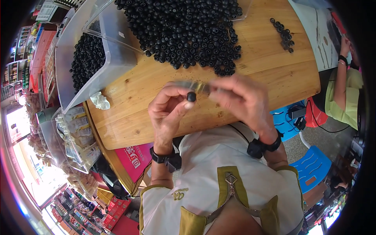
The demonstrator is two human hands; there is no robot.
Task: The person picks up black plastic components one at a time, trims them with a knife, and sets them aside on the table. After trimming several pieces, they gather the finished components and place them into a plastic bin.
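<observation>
My left hand (168, 107) is closed, pinching a small round black cap (191, 96) between thumb and fingertips. Just right of it, my right hand (246, 98) is smeared by motion, its fingers closed round a slim tool (200, 87) with a grey stretch and a yellowish part. The tool's grey end lies over the left fingers, right above the cap; blur hides its exact kind. Beyond both hands, a big heap of similar black caps (188, 33) covers the far middle of the wooden table (149, 125). Some show hollow, ring-like ends.
A translucent plastic bin (119, 58) with more black caps stands at the left. Crumpled white tissue (100, 100) lies beside it. A small separate group of caps (284, 34) sits far right. Blue chairs (313, 166) stand at the right; another person's arm (341, 82) shows beyond.
</observation>
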